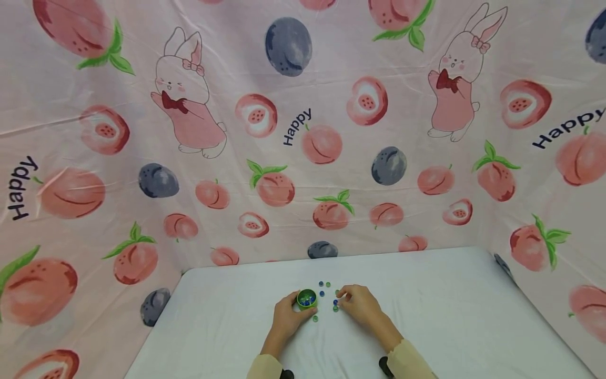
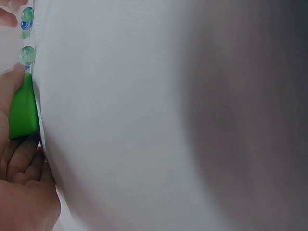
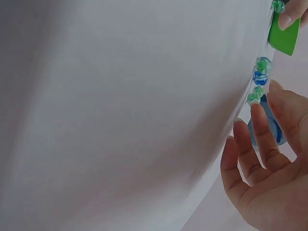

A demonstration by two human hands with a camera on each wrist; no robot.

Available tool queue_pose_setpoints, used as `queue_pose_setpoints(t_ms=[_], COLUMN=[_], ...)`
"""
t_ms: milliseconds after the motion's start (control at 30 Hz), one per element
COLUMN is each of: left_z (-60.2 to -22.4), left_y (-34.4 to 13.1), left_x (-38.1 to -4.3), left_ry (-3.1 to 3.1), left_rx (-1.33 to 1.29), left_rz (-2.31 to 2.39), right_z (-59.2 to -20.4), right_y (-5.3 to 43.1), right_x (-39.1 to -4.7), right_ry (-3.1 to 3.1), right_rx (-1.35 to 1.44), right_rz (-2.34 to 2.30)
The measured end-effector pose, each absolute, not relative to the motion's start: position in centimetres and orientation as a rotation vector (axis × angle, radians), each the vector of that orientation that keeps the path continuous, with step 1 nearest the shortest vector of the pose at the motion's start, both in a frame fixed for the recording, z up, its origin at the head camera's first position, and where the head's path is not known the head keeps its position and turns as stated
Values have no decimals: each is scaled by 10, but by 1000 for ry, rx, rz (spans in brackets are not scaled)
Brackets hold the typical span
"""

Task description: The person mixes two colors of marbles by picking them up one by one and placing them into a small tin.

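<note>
My left hand (image 1: 287, 315) grips a small green cup (image 1: 306, 308) on the white table, thumb on its near side and fingers round the left. Several blue and green glass marbles lie inside the cup. In the left wrist view the green cup (image 2: 23, 110) shows side-on between thumb and fingers. My right hand (image 1: 361, 304) is to the right of the cup, fingers loosely bent, its fingertips right at a green marble (image 1: 337, 292). In the right wrist view thumb and index finger stand apart beside the marbles (image 3: 260, 77). A blue marble (image 1: 335, 302) and a green marble (image 1: 335, 309) lie close by.
Beyond the cup lie a blue marble (image 1: 321, 283), a green marble (image 1: 328, 285) and another blue marble (image 1: 322, 293). One green marble (image 1: 315, 318) sits near my left thumb. A fruit-and-rabbit printed curtain (image 1: 303, 179) surrounds the white table (image 1: 227, 316) at the back and sides.
</note>
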State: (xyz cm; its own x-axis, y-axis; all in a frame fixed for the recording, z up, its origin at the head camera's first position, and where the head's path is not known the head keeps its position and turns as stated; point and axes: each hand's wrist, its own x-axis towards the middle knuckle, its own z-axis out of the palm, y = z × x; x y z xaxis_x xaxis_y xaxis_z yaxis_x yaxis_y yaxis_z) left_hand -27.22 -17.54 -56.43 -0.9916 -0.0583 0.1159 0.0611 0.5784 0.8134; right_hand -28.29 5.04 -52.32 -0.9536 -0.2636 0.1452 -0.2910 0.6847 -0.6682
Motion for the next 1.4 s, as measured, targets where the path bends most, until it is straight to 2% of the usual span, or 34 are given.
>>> queue_pose_setpoints(t_ms=[533, 1067, 1400], left_z=[-563, -564, -561], left_y=[-175, -175, -175], left_x=[-271, -270, -271], left_ry=[-2664, -2665, -2675], left_rx=[3, 4, 14], left_rz=[-1381, -1394, -1400], right_z=[-531, -538, -528], right_y=[49, 47, 47], right_x=[-296, -298, -296], right_ry=[-2913, -2872, -2850], right_rx=[596, 511, 504], right_rz=[1082, 1126, 1135])
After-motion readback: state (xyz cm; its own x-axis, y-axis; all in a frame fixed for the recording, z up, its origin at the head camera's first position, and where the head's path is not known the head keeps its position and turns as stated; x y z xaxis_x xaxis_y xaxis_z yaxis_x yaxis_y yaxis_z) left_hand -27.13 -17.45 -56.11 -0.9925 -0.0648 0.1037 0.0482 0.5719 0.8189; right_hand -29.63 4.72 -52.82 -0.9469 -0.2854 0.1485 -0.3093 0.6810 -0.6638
